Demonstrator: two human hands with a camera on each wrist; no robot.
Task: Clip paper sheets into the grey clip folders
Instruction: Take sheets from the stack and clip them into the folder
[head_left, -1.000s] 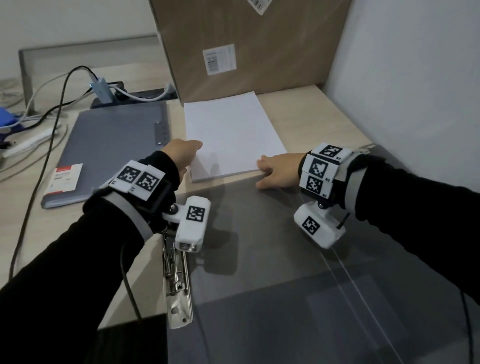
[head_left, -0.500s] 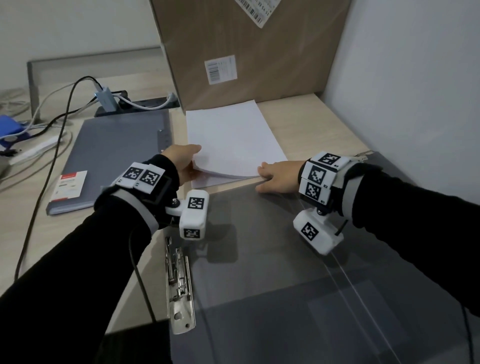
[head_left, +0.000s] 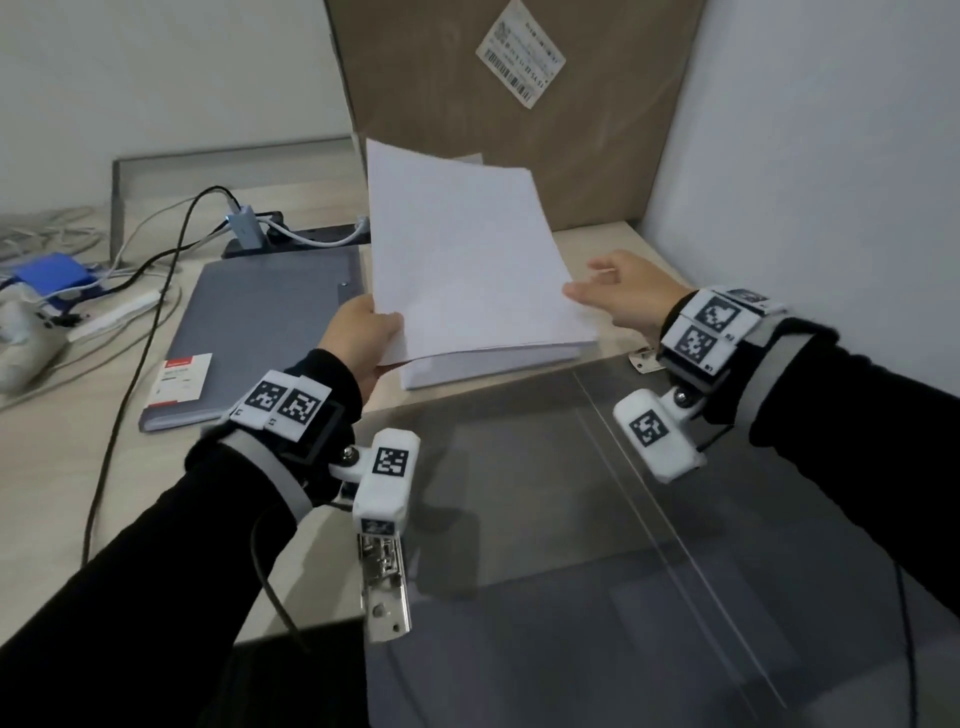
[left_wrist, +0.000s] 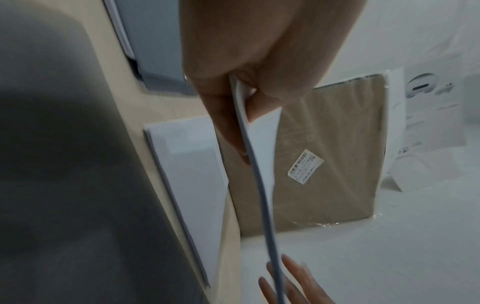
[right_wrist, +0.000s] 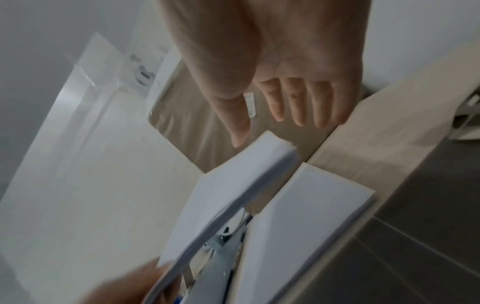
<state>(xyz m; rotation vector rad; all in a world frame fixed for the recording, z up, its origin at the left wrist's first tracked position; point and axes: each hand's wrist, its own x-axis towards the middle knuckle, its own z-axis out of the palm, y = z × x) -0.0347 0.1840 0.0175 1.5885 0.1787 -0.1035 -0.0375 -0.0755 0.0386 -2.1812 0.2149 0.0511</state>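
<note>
Both wrist views blurred, edges smeared; left wrist view mostly palm and paper edge, lower left just a dark grey blur. Open folder (head_left: 597, 545) cut off by bottom and right edges of head view, its clear glossy cover sheet reflecting light, metal clip (head_left: 383, 582) partly hidden under the left wrist camera. Far edge of paper stack (head_left: 493, 361) hidden behind the lifted sheets. Lifted sheets (head_left: 462, 260): thin white bundle, plain, tilted up off the stack, bowing slightly, seen as a curved thin edge (left_wrist: 255, 164) in left wrist view. Left hand (head_left: 363, 338) pinching the near left corner of the sheets, thumb on top, fingers underneath. Right hand (head_left: 623, 293) released, fingers straight and spread (right_wrist: 298, 102), just beside the right edge of the sheets; touching or not, cannot tell. Stack lying flat on pale wood desk (head_left: 613, 244), touching the far edge of the open folder. Closed folder (head_left: 260, 322), matte grey, flat, left of the stack, red and white label on near corner. Cardboard box (head_left: 509, 114) upright behind the stack, brown, wrapped in shiny film, barcode sticker on it. Cables (head_left: 156, 249) and a blue item at far left, too small to identify.
</note>
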